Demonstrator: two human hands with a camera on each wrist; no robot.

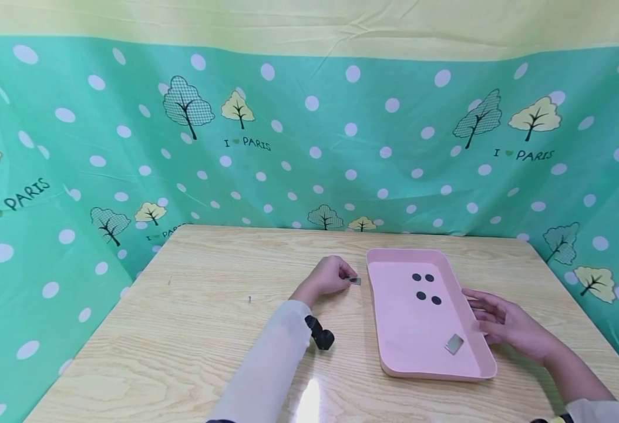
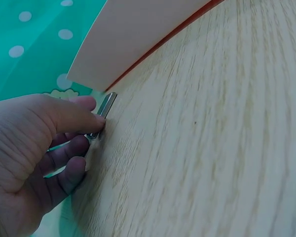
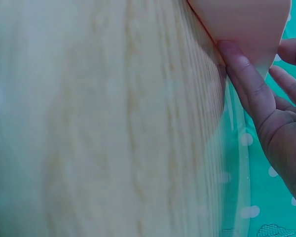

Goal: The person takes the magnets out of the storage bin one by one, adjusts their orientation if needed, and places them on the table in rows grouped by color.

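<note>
My left hand (image 1: 329, 276) pinches a small flat rectangular metal piece (image 2: 108, 105) between thumb and fingertips, low over the wooden table and left of the pink tray (image 1: 410, 346). At the tray's right side, my right hand (image 1: 515, 326) touches the outer wall with its thumb and fingers fairly straight. Several black discs (image 1: 421, 295) lie in the far half of the tray. Nearer its front right corner is a silvery rectangular piece (image 1: 454, 343).
The wooden table (image 1: 182, 341) meets a green dotted curtain (image 1: 288, 176) at the back and sides. A tiny dark speck (image 1: 249, 298) lies left of my left hand. A black device (image 1: 320, 333) is strapped to the left wrist.
</note>
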